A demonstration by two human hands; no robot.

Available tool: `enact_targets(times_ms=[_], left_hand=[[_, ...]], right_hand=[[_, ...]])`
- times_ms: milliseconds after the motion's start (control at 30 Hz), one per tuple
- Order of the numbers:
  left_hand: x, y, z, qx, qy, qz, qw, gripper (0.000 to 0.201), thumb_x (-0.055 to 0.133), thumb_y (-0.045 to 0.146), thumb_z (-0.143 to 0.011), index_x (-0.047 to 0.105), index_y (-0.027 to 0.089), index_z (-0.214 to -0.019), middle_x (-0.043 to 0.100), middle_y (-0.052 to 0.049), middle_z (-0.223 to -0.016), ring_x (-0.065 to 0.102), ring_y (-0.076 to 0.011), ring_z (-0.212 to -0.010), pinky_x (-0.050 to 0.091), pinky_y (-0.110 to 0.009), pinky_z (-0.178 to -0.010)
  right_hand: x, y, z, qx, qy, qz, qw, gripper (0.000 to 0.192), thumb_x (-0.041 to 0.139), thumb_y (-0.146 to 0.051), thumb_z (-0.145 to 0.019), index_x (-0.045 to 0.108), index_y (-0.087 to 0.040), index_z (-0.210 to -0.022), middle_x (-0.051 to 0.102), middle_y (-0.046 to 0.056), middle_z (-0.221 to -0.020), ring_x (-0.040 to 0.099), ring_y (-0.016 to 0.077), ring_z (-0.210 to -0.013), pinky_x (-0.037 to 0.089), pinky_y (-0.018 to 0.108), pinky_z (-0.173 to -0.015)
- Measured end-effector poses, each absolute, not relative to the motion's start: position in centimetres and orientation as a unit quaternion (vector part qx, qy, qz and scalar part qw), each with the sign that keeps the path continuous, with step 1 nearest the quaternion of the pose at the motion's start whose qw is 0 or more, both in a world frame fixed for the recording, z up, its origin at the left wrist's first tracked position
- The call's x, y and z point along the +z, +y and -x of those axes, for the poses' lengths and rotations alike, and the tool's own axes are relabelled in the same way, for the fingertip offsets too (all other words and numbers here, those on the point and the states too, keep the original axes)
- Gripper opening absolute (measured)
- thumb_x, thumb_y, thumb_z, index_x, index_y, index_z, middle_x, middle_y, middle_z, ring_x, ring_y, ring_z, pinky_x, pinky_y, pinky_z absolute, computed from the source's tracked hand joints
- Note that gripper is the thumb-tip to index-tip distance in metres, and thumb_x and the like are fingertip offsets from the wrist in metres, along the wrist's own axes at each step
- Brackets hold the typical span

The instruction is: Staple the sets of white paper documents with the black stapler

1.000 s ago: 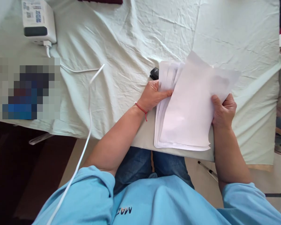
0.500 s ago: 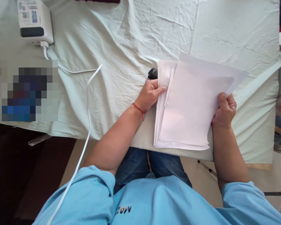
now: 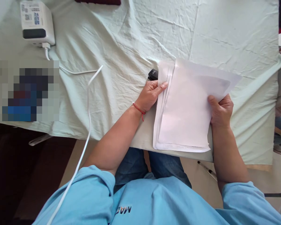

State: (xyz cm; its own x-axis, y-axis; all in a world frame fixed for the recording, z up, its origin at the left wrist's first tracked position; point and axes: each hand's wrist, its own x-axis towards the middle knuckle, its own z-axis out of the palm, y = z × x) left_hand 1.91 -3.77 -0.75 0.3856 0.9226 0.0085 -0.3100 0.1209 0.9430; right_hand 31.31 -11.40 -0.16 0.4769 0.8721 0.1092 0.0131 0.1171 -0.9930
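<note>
White charger (image 3: 37,23) and cable (image 3: 87,103) lie far left on the tabletop (image 3: 121,47); the left hand (image 3: 151,95) pins the papers' (image 3: 184,122) left edge, long axis pointing away from the person, while the right hand (image 3: 220,111) pinches the top sheet's right edge.

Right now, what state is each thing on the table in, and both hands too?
Papers: stacked, fanned at the top, near edge hanging over the table edge.
Left hand: grip on the stack's left edge.
Right hand: grip shut on the right side of the top sheets.
Charger: lying flat, white cable plugged in.
Black object: partly hidden behind the papers.
Cloth: wrinkled.
</note>
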Motion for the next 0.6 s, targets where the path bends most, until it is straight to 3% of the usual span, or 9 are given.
enact_targets(times_ms=[133,233,467,600], left_hand=[[-1.43,-3.40,-2.12,0.473,0.299,-0.442,0.701,0.046,0.084,0.059,-0.094,0.068,0.020,-0.075,0.066,0.001,-0.071,0.063,-0.0143,-0.068,0.050,-0.029,-0.064],[-1.35,-3.35,-2.12,0.483,0.290,-0.425,0.708,0.047,0.087,0.059,-0.090,0.069,0.019,-0.074,0.067,0.001,-0.071,0.062,-0.0132,-0.066,0.048,-0.028,-0.062],[-0.52,-3.86,-1.89,0.459,0.317,-0.496,0.666,0.058,0.090,0.077,-0.079,0.081,0.020,-0.086,0.083,-0.003,-0.083,0.082,-0.0242,-0.092,0.067,-0.033,-0.076],[-1.11,-3.79,-2.02,0.463,0.327,-0.458,0.685,0.058,0.081,0.079,-0.088,0.083,0.021,-0.097,0.084,-0.004,-0.086,0.085,-0.0284,-0.098,0.070,-0.036,-0.076]], right_hand=[[0.33,-11.33,-30.80,0.332,-0.365,0.568,0.658,0.043,0.102,-0.031,-0.069,0.081,-0.021,-0.104,0.083,0.001,-0.101,0.070,0.0169,-0.090,0.060,0.030,-0.086],[0.72,-11.34,-30.50,0.334,-0.367,0.554,0.669,0.042,0.103,-0.029,-0.068,0.082,-0.019,-0.102,0.084,0.003,-0.102,0.071,0.0166,-0.092,0.060,0.029,-0.089],[0.35,-11.34,-30.92,0.336,-0.358,0.538,0.684,0.044,0.106,-0.034,-0.065,0.082,-0.020,-0.099,0.084,0.004,-0.102,0.075,0.0208,-0.102,0.060,0.039,-0.106],[0.15,-11.21,-30.96,0.335,-0.363,0.528,0.691,0.040,0.105,-0.032,-0.066,0.082,-0.021,-0.098,0.084,0.002,-0.100,0.076,0.0194,-0.103,0.060,0.038,-0.109]])
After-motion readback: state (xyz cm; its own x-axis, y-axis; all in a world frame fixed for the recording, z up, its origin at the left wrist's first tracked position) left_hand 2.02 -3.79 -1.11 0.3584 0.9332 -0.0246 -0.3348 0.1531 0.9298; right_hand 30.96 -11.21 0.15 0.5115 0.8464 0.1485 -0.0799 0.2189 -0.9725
